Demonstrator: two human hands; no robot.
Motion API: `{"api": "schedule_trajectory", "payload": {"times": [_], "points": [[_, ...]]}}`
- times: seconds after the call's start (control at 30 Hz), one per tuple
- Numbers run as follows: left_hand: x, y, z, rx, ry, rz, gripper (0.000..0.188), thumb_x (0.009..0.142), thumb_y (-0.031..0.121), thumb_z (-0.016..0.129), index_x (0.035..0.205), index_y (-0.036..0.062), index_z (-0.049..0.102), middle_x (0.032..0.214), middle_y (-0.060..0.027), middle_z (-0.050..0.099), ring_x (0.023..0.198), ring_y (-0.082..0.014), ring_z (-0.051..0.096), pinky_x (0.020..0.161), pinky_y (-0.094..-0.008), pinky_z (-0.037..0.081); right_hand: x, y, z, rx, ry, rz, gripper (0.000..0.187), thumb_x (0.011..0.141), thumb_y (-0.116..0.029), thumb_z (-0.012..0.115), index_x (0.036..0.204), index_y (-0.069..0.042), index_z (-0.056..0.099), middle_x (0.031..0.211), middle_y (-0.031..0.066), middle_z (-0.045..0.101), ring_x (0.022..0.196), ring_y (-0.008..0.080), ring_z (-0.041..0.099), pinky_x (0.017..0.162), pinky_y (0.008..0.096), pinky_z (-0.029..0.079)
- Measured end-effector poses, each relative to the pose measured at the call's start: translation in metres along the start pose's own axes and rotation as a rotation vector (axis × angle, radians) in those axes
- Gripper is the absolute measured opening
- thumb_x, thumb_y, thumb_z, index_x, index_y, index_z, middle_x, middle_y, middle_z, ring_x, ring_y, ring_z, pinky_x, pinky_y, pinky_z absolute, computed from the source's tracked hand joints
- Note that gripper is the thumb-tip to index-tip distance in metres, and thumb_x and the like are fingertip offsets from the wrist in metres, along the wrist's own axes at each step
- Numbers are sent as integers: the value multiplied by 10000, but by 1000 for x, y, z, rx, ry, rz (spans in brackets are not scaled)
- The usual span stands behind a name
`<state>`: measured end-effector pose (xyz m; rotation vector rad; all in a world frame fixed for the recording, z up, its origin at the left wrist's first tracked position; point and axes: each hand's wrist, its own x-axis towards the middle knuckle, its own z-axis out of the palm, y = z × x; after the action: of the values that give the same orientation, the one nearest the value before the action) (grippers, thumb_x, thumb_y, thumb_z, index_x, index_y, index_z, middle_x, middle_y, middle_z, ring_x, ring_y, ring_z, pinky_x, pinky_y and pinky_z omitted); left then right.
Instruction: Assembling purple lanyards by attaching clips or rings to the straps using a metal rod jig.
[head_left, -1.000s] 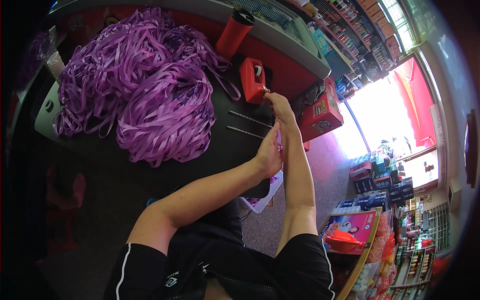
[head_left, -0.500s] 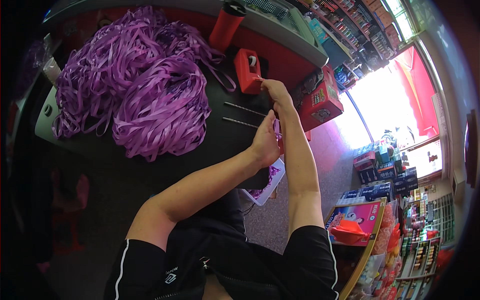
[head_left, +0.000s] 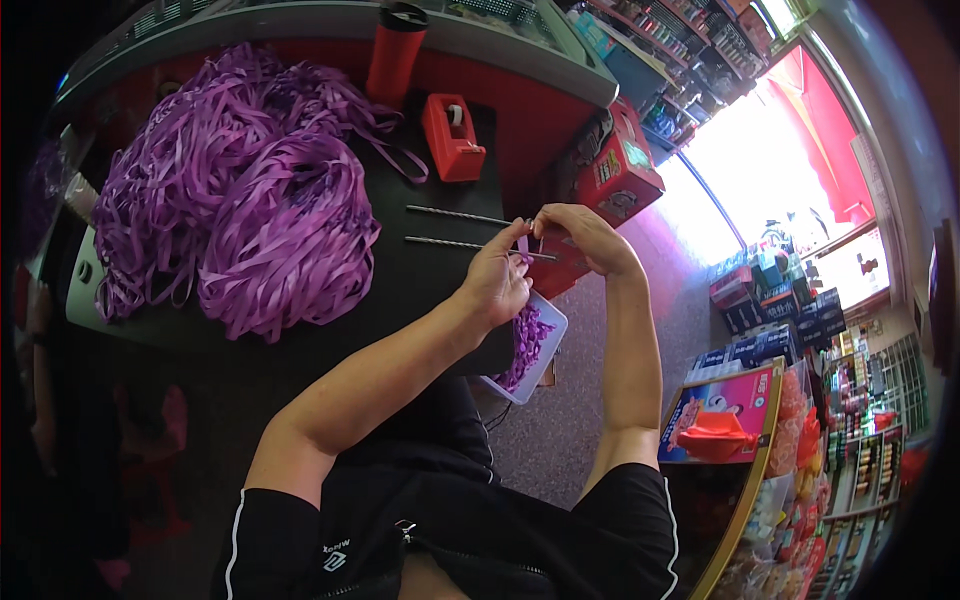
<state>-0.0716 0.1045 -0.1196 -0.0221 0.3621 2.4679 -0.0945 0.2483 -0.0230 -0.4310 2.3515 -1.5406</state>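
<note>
Two thin twisted metal rods (head_left: 455,214) stick out side by side over the right edge of the dark tabletop (head_left: 410,300). At their free ends my left hand (head_left: 495,282) is closed, pinching a short bit of purple ribbon (head_left: 525,248) that lies by the rods. My right hand (head_left: 592,240) curves in from the other side, thumb and fingertips pinched together close to the ribbon; what they hold is too small to make out. Beyond the rods stands a red tape dispenser (head_left: 455,150) with a roll in it. A large heap of purple ribbon (head_left: 290,220) covers the table's left side.
Behind the dispenser stands a red tumbler (head_left: 396,60) with a black lid, against a glass-topped counter (head_left: 520,45). Below the table edge is a white bin (head_left: 545,365) of purple ribbon pieces. A red box (head_left: 622,175) and a display case (head_left: 735,440) stand to the right.
My right hand has left the tape dispenser's front and come back to the rod ends beside my left hand. The whole view has shifted somewhat.
</note>
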Motion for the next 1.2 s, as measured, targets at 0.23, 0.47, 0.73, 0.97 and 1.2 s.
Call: {"api": "schedule_trajectory", "payload": {"times": [0.23,0.47,0.73,0.97,1.2], "points": [[3,-7,-3,59,60,69,268,884,266,647,1108,189,522,1421,-217,261,1379,-349,156,1123,-512,15,-5,1,1,-281,-56,-180,337,935,-219,437,791,41,597,772,115,608,760,210,575,769,328,445],[3,-5,-3,60,127,51,170,915,226,608,1059,194,523,1313,-182,380,1312,-346,261,1115,-514,78,-11,13,6,16,194,230,370,968,-287,472,911,7,688,778,32,615,725,129,532,687,257,405],[1,-4,-2,107,99,45,174,936,264,568,1080,183,515,1322,-182,376,1322,-345,244,1108,-507,104,-18,42,13,212,249,-23,358,932,-340,564,1036,-18,681,920,39,654,831,89,556,753,224,415],[-2,-5,1,147,74,63,284,959,252,513,1236,210,461,1380,-201,317,1357,-353,194,1122,-501,70,-21,55,13,262,268,24,186,863,-196,679,937,-26,681,859,-4,645,820,67,563,783,231,433],[-10,0,8,-62,85,32,498,974,289,465,1429,265,263,1508,-306,1,1432,-372,-47,1131,-493,-59,0,55,-27,-175,11,169,236,846,-259,676,939,-41,681,784,-28,615,723,51,524,647,228,423]]}}
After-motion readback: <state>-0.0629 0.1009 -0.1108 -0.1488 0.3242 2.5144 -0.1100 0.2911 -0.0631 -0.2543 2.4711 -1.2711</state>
